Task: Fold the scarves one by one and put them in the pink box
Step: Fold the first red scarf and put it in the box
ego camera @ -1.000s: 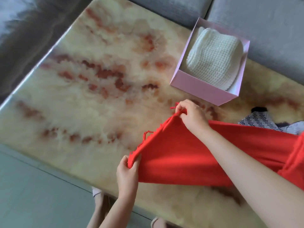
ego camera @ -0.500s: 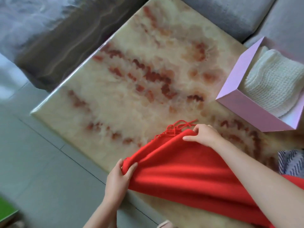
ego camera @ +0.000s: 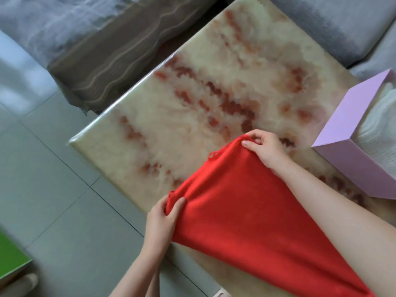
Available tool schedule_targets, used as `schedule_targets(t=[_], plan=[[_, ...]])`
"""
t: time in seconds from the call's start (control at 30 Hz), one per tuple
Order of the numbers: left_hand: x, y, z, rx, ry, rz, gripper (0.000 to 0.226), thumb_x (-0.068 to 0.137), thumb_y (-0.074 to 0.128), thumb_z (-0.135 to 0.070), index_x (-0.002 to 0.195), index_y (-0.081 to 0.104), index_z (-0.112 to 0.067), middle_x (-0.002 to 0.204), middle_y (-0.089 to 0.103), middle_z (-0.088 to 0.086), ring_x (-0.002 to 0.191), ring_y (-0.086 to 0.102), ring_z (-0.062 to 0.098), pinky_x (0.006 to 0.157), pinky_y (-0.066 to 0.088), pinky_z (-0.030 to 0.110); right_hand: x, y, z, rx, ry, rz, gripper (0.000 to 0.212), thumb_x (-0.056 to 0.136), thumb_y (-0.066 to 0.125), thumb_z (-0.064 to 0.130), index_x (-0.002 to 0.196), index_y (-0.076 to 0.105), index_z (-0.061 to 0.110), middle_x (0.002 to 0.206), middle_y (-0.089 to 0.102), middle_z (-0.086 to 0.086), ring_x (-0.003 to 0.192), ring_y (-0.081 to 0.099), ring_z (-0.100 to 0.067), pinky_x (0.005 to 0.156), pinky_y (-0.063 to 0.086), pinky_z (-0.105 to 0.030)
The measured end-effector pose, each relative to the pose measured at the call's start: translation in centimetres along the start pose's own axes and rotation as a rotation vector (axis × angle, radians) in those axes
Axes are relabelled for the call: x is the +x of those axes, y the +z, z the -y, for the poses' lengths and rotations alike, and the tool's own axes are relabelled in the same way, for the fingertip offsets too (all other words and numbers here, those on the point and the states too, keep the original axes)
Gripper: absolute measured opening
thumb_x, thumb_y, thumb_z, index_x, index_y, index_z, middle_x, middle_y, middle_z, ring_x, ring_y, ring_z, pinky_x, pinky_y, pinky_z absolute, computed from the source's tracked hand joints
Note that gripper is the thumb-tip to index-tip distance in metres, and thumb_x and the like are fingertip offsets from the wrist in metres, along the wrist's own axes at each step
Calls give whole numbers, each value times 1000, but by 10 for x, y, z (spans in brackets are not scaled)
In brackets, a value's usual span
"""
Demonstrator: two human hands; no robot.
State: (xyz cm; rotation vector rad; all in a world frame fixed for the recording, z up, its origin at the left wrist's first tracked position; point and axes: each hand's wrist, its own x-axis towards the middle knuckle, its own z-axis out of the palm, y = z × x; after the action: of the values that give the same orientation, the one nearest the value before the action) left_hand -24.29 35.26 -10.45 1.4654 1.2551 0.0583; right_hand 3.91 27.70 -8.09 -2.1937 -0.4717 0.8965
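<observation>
Red scarf (ego camera: 252,215), both hands' fingers (ego camera: 249,144) pinching corners

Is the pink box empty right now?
Not empty: white knit fabric lies inside the pink box.

The scarf (ego camera: 246,211) stretches over the near part of the table (ego camera: 192,93), with its end toward the middle and its length running off to the near right. The left hand (ego camera: 160,219) holds one corner at the near edge of the table, and the right hand (ego camera: 265,148) holds the other corner farther in. The box (ego camera: 353,168) stands on the table at the right, near the right hand, with a second scarf (ego camera: 377,129) inside it. Behind the table is a sofa (ego camera: 321,22), and to the left of the table a rug (ego camera: 117,50) lies on the floor (ego camera: 53,189)
</observation>
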Motion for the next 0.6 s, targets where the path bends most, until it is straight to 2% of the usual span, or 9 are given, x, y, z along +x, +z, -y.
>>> schedule_targets(t=[0.07, 0.13, 0.2, 0.3, 0.4, 0.43, 0.5, 0.6], plan=[[19, -19, -11, -32, 14, -64, 10, 87, 65, -33, 82, 68, -25, 73, 70, -16, 67, 55, -14, 63, 41, 12, 22, 8, 26, 41, -46, -21, 12, 85, 66, 5, 90, 67, 15, 66, 67, 10, 57, 56, 3, 64, 43, -17], [40, -40, -22, -63, 42, -109, 16, 87, 65, -34, 79, 67, -20, 67, 66, -17, 62, 52, -10, 59, 39, 12, 46, 22, 54, 80, -100, -43, 15, 84, 65, 1, 90, 66, 14, 56, 64, 19, 53, 55, 8, 61, 42, -10], [62, -62, -30, -63, 87, -153, 26, 87, 64, -33, 77, 63, -9, 63, 55, -11, 59, 43, -3, 56, 35, 15, 67, 39, 82, 87, -171, -45, 17, 85, 64, 0, 90, 67, 16, 58, 64, 22, 56, 55, 9, 64, 42, -10], [96, -99, -42, -92, 179, -238, 30, 89, 63, -30, 76, 57, -4, 66, 48, -6, 63, 40, 4, 57, 34, 19, 96, 65, 124, 130, -276, -38, 25, 88, 55, -6, 104, 65, 10, 81, 64, 14, 68, 58, 13, 75, 41, -7], [128, -134, -58, -139, 246, -370, 4, 90, 62, -23, 91, 63, -19, 76, 59, -14, 68, 52, -7, 68, 41, 13, 121, 85, 161, 180, -346, -101, 30, 88, 49, -9, 93, 66, 15, 82, 65, 14, 72, 60, 13, 79, 43, -8], [138, -142, -62, -137, 266, -423, 5, 90, 62, -21, 94, 63, -22, 79, 61, -16, 69, 52, -10, 69, 41, 11, 130, 91, 168, 196, -358, -130, 31, 87, 48, -8, 89, 67, 17, 81, 67, 13, 72, 61, 11, 79, 44, -10], [156, -152, -65, -92, 272, -472, 6, 88, 64, -23, 94, 64, -23, 81, 62, -15, 70, 54, -10, 72, 43, 14, 145, 104, 169, 118, -335, -157, 32, 86, 45, -6, 94, 68, 14, 90, 69, 1, 76, 59, 10, 80, 43, -7], [174, -154, -53, 171, 115, -378, 19, 85, 66, -31, 97, 64, -17, 90, 67, 2, 86, 61, 15, 79, 46, 30, 156, 123, 151, -107, -188, -64, 45, 81, 41, -13, 114, 64, 5, 109, 66, -12, 82, 57, -1, 68, 39, -1]])
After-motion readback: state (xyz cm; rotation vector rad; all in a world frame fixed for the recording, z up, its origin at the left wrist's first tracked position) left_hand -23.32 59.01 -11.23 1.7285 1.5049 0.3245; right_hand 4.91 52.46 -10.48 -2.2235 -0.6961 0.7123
